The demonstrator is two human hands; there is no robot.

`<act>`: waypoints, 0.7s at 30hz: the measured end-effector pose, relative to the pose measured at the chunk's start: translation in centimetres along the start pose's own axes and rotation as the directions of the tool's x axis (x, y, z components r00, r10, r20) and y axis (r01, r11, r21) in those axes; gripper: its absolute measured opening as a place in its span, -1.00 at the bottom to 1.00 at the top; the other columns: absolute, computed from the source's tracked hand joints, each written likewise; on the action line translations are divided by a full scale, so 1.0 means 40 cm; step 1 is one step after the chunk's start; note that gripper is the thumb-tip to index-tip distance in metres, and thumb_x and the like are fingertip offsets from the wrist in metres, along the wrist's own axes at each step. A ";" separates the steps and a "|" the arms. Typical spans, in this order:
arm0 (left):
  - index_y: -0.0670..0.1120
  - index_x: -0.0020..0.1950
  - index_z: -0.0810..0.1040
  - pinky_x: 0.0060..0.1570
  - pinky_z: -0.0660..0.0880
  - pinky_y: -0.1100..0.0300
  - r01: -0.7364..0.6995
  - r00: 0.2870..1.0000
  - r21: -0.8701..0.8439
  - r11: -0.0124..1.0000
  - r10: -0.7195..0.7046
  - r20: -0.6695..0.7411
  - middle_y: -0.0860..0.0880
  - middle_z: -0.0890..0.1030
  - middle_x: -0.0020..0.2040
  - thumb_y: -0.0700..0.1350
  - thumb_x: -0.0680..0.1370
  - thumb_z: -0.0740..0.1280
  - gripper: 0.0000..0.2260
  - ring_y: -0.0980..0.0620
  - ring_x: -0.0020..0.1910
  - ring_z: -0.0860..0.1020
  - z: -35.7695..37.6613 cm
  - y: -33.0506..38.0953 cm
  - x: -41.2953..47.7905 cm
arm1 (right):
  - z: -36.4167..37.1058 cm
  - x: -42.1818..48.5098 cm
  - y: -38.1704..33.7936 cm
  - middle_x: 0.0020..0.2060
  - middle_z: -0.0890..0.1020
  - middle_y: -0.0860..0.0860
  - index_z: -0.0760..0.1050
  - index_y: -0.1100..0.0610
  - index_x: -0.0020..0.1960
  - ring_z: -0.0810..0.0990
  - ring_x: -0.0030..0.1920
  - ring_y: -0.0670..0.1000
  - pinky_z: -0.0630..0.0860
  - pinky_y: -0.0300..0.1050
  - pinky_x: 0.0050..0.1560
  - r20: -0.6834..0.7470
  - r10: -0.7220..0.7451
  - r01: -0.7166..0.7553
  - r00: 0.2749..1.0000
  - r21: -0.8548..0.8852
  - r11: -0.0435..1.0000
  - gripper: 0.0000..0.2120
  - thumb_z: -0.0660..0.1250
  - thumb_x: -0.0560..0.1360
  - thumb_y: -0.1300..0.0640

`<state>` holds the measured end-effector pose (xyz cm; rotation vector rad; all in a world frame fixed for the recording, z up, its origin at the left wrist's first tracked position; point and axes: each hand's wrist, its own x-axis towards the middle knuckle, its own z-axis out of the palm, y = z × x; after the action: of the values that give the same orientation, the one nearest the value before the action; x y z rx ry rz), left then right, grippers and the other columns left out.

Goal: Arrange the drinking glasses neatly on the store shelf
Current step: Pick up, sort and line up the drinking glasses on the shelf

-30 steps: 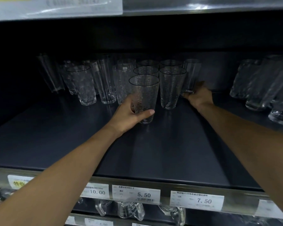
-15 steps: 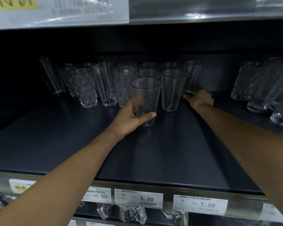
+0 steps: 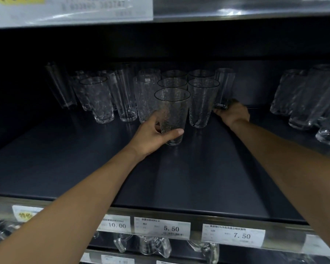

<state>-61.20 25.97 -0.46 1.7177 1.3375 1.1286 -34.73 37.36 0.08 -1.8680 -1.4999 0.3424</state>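
A textured clear glass [image 3: 172, 109] stands upright on the dark shelf [image 3: 84, 168], in front of a cluster of similar glasses. My left hand [image 3: 152, 136] grips its lower part, thumb across the front. Right beside it stands another textured glass [image 3: 201, 101]. Farther back right is a tall smooth glass [image 3: 223, 86]; my right hand [image 3: 232, 113] holds its base, fingers hidden behind the glass. More glasses [image 3: 95, 98] stand to the left.
Another group of glasses [image 3: 309, 100] stands at the shelf's right end. Price tags [image 3: 161, 228] run along the front rail. Glass mugs [image 3: 154, 246] sit on the shelf below. The upper shelf edge [image 3: 236, 8] hangs overhead.
Both hands stay on their glasses; the view has shifted slightly, and the glasses show almost no movement.
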 end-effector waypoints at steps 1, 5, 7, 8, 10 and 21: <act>0.14 0.40 0.41 0.30 0.50 0.02 0.001 1.000 0.001 1.000 -0.001 0.000 0.15 0.60 0.24 0.34 0.19 0.54 -0.17 0.13 0.22 0.58 0.000 0.001 -0.001 | -0.003 -0.003 -0.001 0.26 0.59 0.12 0.48 0.13 0.33 0.55 0.25 0.17 0.50 0.00 0.23 0.001 0.000 0.000 1.000 0.009 1.000 -0.39 0.41 0.46 -0.24; 0.11 0.35 0.44 0.31 0.49 0.04 0.007 1.000 -0.008 1.000 -0.007 0.003 0.14 0.61 0.23 0.29 0.22 0.54 -0.26 0.13 0.21 0.58 -0.002 0.004 -0.003 | -0.016 -0.023 0.001 0.26 0.60 0.11 0.47 0.16 0.33 0.56 0.26 0.15 0.51 -0.04 0.23 -0.003 -0.007 0.008 1.000 0.063 0.998 -0.36 0.43 0.43 -0.25; 0.08 0.35 0.45 0.30 0.50 0.01 0.009 1.000 -0.014 1.000 -0.009 0.010 0.12 0.62 0.23 0.27 0.24 0.55 -0.26 0.12 0.20 0.59 -0.003 0.010 -0.006 | -0.024 -0.044 0.006 0.28 0.57 0.13 0.41 0.20 0.37 0.52 0.29 0.17 0.48 -0.09 0.21 -0.014 0.014 -0.013 1.000 0.095 0.995 -0.38 0.42 0.48 -0.18; 0.08 0.37 0.44 0.30 0.50 0.01 0.014 1.000 -0.021 1.000 -0.013 0.014 0.11 0.62 0.23 0.27 0.24 0.55 -0.24 0.12 0.20 0.60 -0.004 0.014 -0.009 | -0.031 -0.061 0.009 0.27 0.57 0.14 0.41 0.20 0.36 0.52 0.29 0.17 0.46 -0.12 0.17 -0.020 0.024 -0.022 1.000 0.098 0.995 -0.42 0.41 0.50 -0.14; 0.07 0.37 0.44 0.29 0.51 0.05 0.027 0.999 -0.033 0.999 -0.026 0.020 0.11 0.62 0.23 0.26 0.23 0.56 -0.23 0.15 0.18 0.60 -0.007 0.021 -0.014 | -0.044 -0.097 0.019 0.24 0.59 0.14 0.45 0.19 0.33 0.54 0.26 0.17 0.46 -0.15 0.14 -0.033 0.039 -0.036 0.999 0.092 0.995 -0.51 0.37 0.53 -0.09; -0.07 0.50 0.32 0.11 0.35 0.37 0.161 0.963 0.021 0.987 -0.162 0.214 0.03 0.47 0.32 -0.22 0.54 0.42 -0.44 0.09 0.31 0.43 -0.077 0.097 -0.132 | -0.173 -0.408 0.000 0.09 0.61 0.01 0.58 0.12 0.22 0.56 0.18 0.04 0.41 -0.28 0.09 0.061 0.199 -0.208 0.978 0.238 0.949 -0.70 0.42 0.53 0.05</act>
<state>-63.06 19.91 3.02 1.6480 1.3164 0.8241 -35.34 19.68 1.48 -1.8278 -1.2281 0.6318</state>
